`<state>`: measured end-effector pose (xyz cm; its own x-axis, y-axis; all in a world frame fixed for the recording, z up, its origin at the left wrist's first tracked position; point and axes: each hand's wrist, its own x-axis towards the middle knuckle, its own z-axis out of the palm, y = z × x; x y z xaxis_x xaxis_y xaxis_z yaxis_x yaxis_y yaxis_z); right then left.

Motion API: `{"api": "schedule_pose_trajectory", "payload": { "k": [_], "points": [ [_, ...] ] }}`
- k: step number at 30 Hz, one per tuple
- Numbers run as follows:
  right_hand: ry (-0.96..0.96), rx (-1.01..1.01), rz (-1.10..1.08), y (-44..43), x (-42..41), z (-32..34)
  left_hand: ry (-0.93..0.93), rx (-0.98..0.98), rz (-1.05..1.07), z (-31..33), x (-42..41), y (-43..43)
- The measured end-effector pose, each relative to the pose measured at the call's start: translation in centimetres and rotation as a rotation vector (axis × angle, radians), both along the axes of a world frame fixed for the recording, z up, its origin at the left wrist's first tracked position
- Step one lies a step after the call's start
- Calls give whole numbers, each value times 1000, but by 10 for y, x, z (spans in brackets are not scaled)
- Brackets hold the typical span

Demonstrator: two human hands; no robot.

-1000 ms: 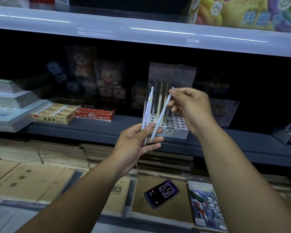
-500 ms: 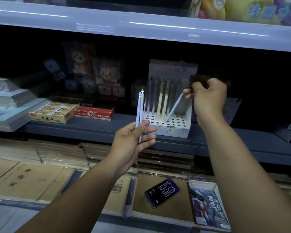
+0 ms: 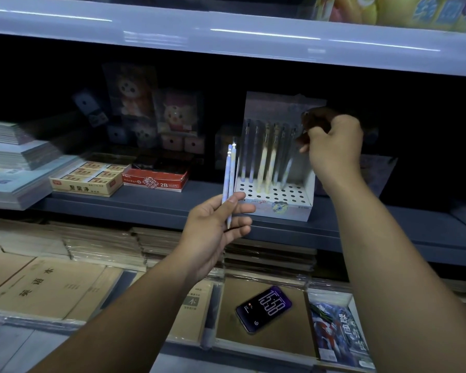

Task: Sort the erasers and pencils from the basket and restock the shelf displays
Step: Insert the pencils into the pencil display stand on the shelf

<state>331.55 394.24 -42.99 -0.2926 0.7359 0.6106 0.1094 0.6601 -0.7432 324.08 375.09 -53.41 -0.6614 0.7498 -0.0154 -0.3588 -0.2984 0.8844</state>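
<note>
Left hand (image 3: 213,230) raised in front of the grey shelf (image 3: 145,208), thumb and fingers clamped on two pale blue pencils (image 3: 228,179) held upright, side by side, just left of the display box. Right hand (image 3: 334,144) up at the top right of the display box, fingers curled at the upper end of a tilted pencil (image 3: 288,168); grip on it blurred and dark, cannot tell.

Above, a white upper shelf (image 3: 226,36). Below, stacked brown exercise books (image 3: 46,289).

On the grey shelf, a perforated pencil display box (image 3: 280,208), with a row of pencils (image 3: 267,162) standing upright in its rear holes. To the left, a cream eraser carton (image 3: 86,181) touching a red carton marked 2B (image 3: 154,180).

On the lower display, a smartphone (image 3: 264,308), lying flat, screen lit.
</note>
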Motion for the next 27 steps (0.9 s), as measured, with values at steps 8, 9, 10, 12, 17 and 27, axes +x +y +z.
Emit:
{"api": "schedule_pose_trajectory", "payload": {
  "k": [8, 9, 10, 12, 17, 27],
  "points": [
    [-89, -15, 107, -1, -2, 0, 5, 10, -14, 0, -2, -2],
    [-90, -20, 101, -2, -2, 0, 7, 10, -14, 0, -2, -2],
    [-95, -22, 87, -3, -2, 0, 8, 10, -15, 0, -3, -2],
    [-120, -31, 50, -1, -1, 0, 12, 9, -19, 0, -3, -2],
    [-147, -58, -9, 5, 2, -3, 13, 5, -21, -1, -3, -3],
    [-245, -122, 75, 7, 4, -6, 13, 5, -31, -2, -3, -1]
  ]
}}
